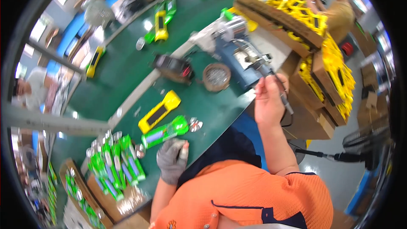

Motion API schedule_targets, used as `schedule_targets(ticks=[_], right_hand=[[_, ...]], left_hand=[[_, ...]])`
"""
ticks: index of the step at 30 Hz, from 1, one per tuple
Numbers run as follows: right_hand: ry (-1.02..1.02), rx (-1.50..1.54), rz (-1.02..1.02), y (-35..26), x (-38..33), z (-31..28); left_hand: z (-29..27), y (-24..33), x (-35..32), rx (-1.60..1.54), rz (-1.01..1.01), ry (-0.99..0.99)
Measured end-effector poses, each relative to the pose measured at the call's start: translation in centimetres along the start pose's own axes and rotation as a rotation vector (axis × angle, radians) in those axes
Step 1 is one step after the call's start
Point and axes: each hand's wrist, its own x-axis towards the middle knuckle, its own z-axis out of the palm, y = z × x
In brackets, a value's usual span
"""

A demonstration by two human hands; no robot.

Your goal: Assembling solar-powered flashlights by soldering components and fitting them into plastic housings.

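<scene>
My right hand (270,101), bare, is wrapped round a slim dark electric screwdriver (287,103) with a cable, beside a blue-grey bench fixture (235,61). My left hand (171,159) wears a grey glove with bare fingertips. Its fingers are curled at the table's near edge, and what they hold, if anything, is hidden. Just beyond it lies a green handheld plastic housing (165,131) with a clear round part (195,124) at its end. Farther off is a yellow housing (159,111) with a dark panel. A round bowl of small metal parts (216,76) stands between the fixture and a black device (173,67).
Several green housings (114,165) lie in a pile on the left, beside a cardboard box (85,195). Boxes heaped with yellow housings (288,6) stand on the right. A green conveyor (127,55) crosses behind a pale rail. Other people (339,12) work nearby.
</scene>
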Motion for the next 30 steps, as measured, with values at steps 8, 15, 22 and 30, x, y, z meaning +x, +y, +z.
schedule_targets(ticks=[8, 15, 22, 30], right_hand=[[-0.006, -0.365, 0.245, 0.9, -0.6, -2.3], [-0.044, -0.016, 0.277, 2.5, -0.7, -5.9], [-0.496, -0.196, 0.250, 0.4, -3.7, -3.1], [-0.636, -0.345, 0.561, 2.0, -5.6, 0.2]], left_hand=[[-4.1, 0.5, 1.2, 0.177, -0.129, 0.255], [-4.4, -1.3, 1.3, 0.216, -0.165, 0.024], [-2.8, -2.8, 2.2, 0.037, -0.194, 0.032], [-3.1, -3.1, 2.3, -0.109, -0.389, 0.052]])
